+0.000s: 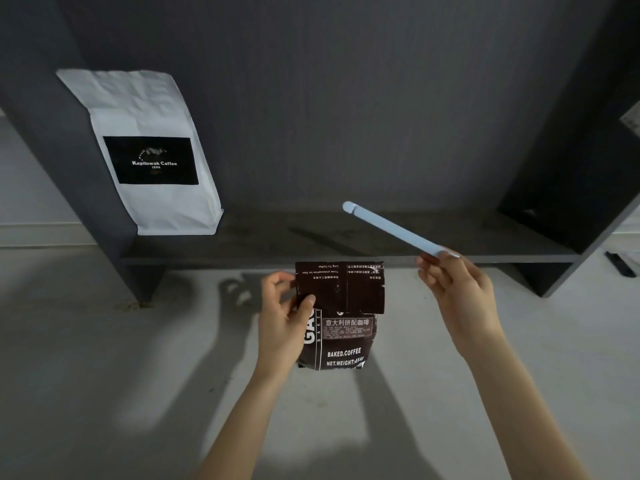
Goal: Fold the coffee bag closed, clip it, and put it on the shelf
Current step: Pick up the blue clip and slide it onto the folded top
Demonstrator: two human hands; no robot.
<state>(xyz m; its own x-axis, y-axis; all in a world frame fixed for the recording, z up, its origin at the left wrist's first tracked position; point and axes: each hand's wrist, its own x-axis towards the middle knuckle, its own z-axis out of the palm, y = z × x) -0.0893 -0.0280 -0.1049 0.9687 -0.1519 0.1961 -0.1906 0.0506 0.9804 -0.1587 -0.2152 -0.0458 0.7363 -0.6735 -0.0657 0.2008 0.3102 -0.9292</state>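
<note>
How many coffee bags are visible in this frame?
2: a white coffee bag standing at the shelf's left end, and a dark coffee bag, top folded over, pinched by the left hand. None seems hidden.

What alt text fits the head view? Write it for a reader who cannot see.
A person's left hand pinches the folded-down top of a dark coffee bag standing on a pale surface, while the right hand holds a pale blue bag clip above it. Behind, a white coffee bag leans at the left end of a dark shelf.
</note>
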